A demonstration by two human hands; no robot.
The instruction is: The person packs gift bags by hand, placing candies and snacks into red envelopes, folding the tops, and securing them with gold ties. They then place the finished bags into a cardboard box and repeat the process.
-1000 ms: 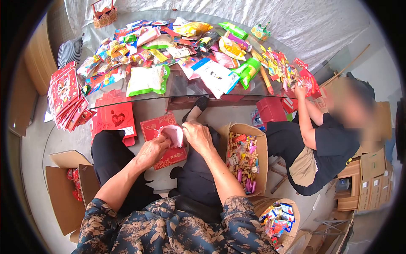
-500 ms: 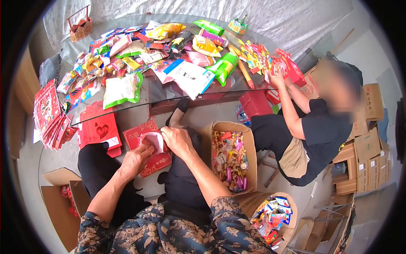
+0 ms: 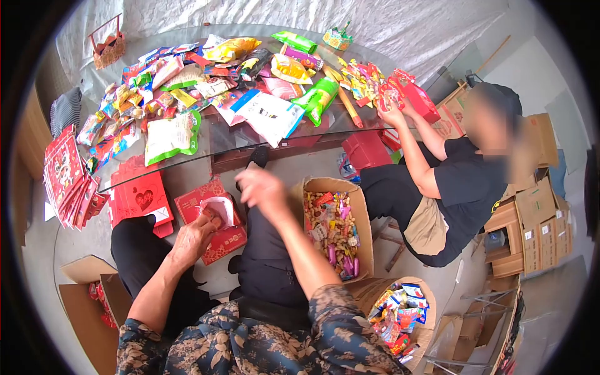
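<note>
A red patterned paper gift box (image 3: 229,240) with a white-lined opening sits between my knees. My left hand (image 3: 194,239) is closed at the near left edge of its opening, fingers curled around the rim. Something reddish-brown shows at the opening beside those fingers, too small to make out. My right hand (image 3: 262,190) is in the air to the right of the box, apart from it, above my right leg. Motion smears its fingers, and whether anything is in them cannot be seen.
Packaged snacks (image 3: 172,137) cover the glass table (image 3: 250,139). Red boxes (image 3: 140,194) and stacked red bags (image 3: 65,175) stand left. At right are a carton of peanuts and sweets (image 3: 332,234), a snack carton (image 3: 403,312) and a seated person (image 3: 462,181) holding a red box (image 3: 420,103).
My right hand has let go of the gift box's right edge and lifted up and to the right. The left hand stays at the box. The whole view has shifted slightly.
</note>
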